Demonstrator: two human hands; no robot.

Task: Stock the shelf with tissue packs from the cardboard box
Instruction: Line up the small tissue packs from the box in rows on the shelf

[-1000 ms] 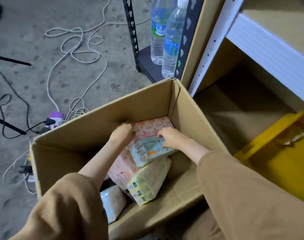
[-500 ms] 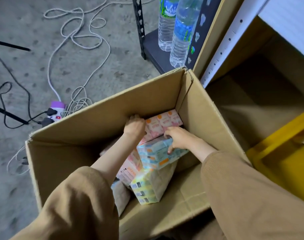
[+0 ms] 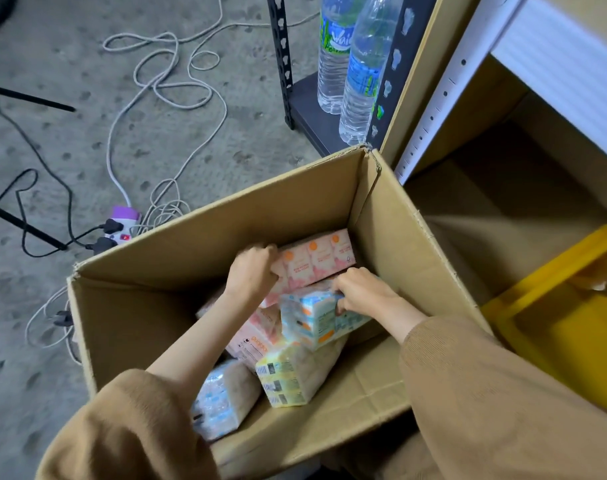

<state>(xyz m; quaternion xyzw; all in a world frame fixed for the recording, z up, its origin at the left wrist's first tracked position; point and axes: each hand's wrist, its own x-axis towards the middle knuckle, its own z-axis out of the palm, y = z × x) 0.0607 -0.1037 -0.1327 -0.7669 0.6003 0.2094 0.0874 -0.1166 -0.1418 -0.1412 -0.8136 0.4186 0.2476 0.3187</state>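
Concrete floor [image 3: 70,81], grey and pitted, box on it right by the shelving. Both hands down inside the cardboard box [image 3: 226,233], apart from each other. Left hand [image 3: 252,271] is curled over the left end of a pink tissue pack [image 3: 316,259] lying against the far wall. Right hand [image 3: 361,292] has fingers clamped on the top edge of a blue-and-white tissue pack [image 3: 316,322], which sits tilted on top of the pile. Under it: a yellow tissue pack [image 3: 291,375], another pink pack [image 3: 257,337], and a pale blue pack [image 3: 222,400] nearest the camera. Brown sleeves on both arms. Right of the box: white shelf upright [image 3: 444,95] with a bare brown shelf board [image 3: 496,202] low down, yellow bin [image 3: 554,323] beside it. Behind the box: black rack [image 3: 281,60] holding two water bottles [image 3: 361,71]. Left on the floor: looped white cable [image 3: 177,77] running to a power strip [image 3: 120,230], black leads plugged in
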